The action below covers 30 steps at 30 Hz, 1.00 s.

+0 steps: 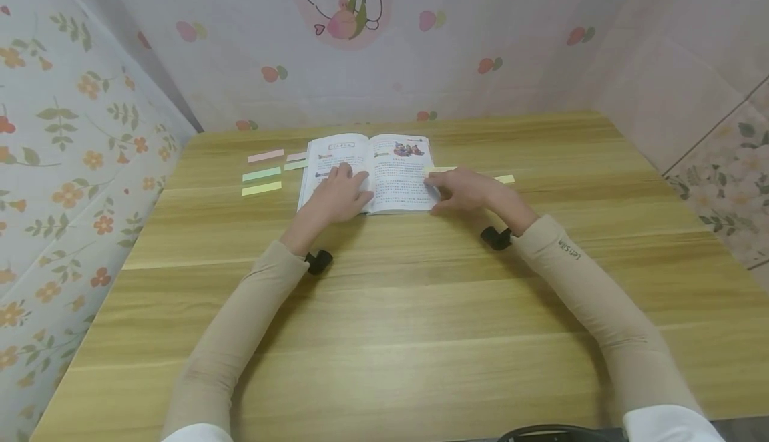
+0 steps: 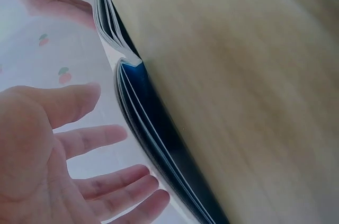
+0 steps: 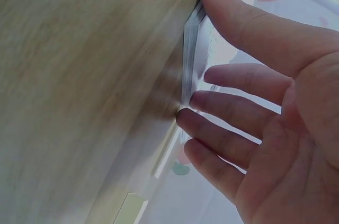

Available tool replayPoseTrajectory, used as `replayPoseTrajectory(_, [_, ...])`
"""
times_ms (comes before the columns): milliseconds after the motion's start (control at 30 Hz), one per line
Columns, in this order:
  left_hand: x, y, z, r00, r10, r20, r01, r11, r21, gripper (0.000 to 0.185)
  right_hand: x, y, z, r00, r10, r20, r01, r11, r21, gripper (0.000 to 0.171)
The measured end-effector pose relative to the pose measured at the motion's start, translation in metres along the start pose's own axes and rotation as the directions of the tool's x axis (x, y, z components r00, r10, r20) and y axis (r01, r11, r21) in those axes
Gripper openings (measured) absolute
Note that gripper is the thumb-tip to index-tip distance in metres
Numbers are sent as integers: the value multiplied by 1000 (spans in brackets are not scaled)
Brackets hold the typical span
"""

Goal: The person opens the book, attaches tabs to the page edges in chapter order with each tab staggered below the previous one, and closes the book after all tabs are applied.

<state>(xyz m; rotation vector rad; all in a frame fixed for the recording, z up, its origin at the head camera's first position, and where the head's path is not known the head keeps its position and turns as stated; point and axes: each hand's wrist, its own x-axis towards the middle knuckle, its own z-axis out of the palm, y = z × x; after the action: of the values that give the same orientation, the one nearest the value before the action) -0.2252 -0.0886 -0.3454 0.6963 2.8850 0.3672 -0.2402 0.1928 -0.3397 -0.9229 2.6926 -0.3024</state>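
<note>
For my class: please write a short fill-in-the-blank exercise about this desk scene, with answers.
1. The book on the table is ____, not closed.
2. Its illustration of figures is on the ____ page.
3. Of the three leftmost strips, the lowest in the head view is ____.

Missing words: open; right; yellow.

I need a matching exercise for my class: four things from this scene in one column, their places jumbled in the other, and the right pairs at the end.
Things
1. bare left hand
2. bare right hand
3. small, colourful cartoon picture
4. yellow-brown wood-grain table

Places
A. near the top of the right page
B. underneath the open white-paged book
C. over part of the left page
D. at the right page's outer edge

Pairs
1-C; 2-D; 3-A; 4-B
</note>
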Motion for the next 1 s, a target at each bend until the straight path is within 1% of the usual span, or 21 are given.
replayPoseTrajectory(200, [0,1,0,1000,-1,13,1,999,-42,55,0,0,-1,1000,1,3,-1,1000,2,64])
replayPoseTrajectory(300, [-1,1,-1,1000,4,19,-3,998,-62,55,0,0,-1,1000,-13,-3,13,1000,9,55])
replayPoseTrajectory(433, [0,1,-1,999,9,32,-6,998,-69,55,-1,0,-2,999,-47,-11,47,998,40,24])
replayPoseTrajectory(500, [0,1,0,999,10,36,-8,998,-64,55,-1,1,-2,998,-65,-19,66,996,55,15])
replayPoseTrajectory(667, [2,2,2,999,23,33,-21,999,-49,55,0,3,-1,994,-92,-53,96,993,64,18])
replayPoseTrajectory(800, [2,5,3,999,27,36,-25,999,-45,56,1,2,0,996,-59,-65,65,994,89,15])
replayPoseTrajectory(933, [1,8,4,999,26,34,-24,999,-44,55,3,0,2,996,-38,-81,45,994,96,30])
replayPoseTrajectory(967, [1,8,4,999,26,32,-24,999,-43,55,3,0,2,995,-39,-88,47,994,94,33])
replayPoseTrajectory(1000, [0,8,4,999,27,30,-26,999,-41,54,3,0,2,995,-44,-92,52,994,91,32])
